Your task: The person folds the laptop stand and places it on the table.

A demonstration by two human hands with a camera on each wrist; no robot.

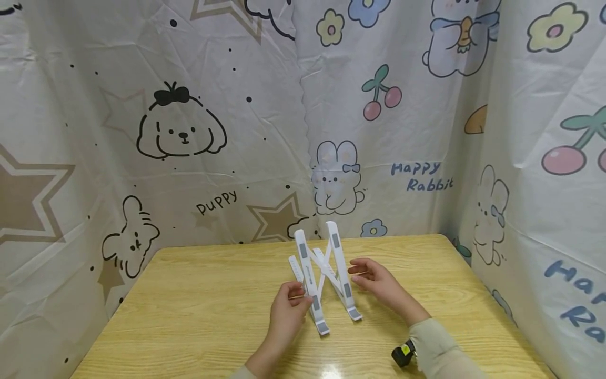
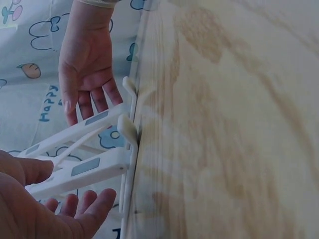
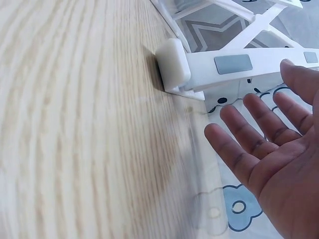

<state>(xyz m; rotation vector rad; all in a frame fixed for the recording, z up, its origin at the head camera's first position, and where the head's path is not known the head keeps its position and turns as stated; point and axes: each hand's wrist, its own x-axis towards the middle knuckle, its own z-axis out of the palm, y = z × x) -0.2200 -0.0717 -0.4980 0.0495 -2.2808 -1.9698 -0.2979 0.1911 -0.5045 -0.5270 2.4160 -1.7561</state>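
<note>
A white folding laptop stand [image 1: 309,276] stands unfolded on the table, its two sloping arms joined by crossed struts. Grey pads line the arms, and small upturned lips face the near side. My left hand [image 1: 287,311] is beside the left arm, thumb and fingers apart; whether it touches the stand cannot be told. To the right, my right hand [image 1: 380,284] is held just off the other arm with its fingers loosely extended. The right wrist view shows that palm [image 3: 286,174] with nothing in it. In the left wrist view, the left hand [image 2: 35,214] has spread fingers near the stand [image 2: 84,174].
The wood-grain table [image 1: 213,305] spreads out around the stand. A cartoon-printed curtain [image 1: 265,131] hangs behind the table and along both sides. By the right sleeve [image 1: 440,347] is a small black device [image 1: 402,355] with a yellow mark.
</note>
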